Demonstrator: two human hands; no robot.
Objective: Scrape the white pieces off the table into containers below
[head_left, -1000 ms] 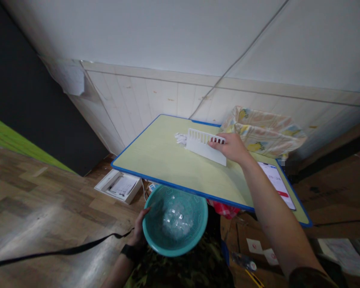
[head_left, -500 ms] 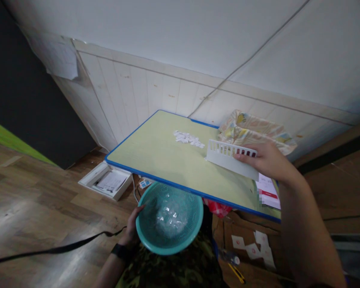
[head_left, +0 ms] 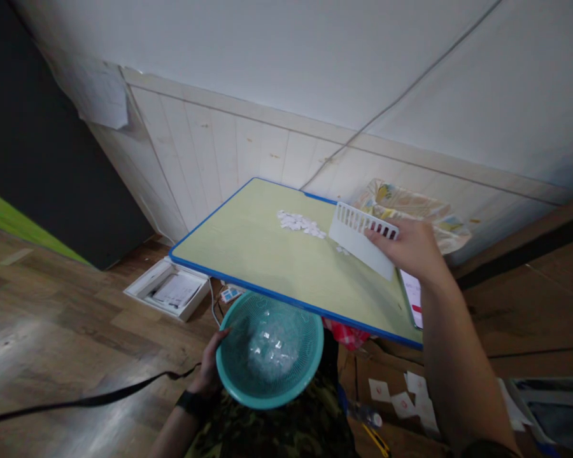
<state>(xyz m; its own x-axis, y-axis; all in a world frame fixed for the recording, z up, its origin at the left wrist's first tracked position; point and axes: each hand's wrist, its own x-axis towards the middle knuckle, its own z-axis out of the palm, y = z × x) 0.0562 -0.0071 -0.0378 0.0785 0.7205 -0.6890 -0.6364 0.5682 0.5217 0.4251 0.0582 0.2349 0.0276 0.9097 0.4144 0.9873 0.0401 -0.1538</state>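
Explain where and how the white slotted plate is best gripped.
Probably pinch the white slotted plate by its upper, slotted edge, coming from the right, as the right hand does: the thin plate is tilted on edge, slots uppermost.

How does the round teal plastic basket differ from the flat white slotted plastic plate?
The round teal plastic basket is a deep bowl shape, while the flat white slotted plastic plate is a thin panel. The basket opens upward by the near edge of the blue-edged, yellow-green table; the plate is tilted over the tabletop. The basket contains clear shiny pieces; the plate bears none. Both are hand-held: left hand on the basket, right hand on the plate.
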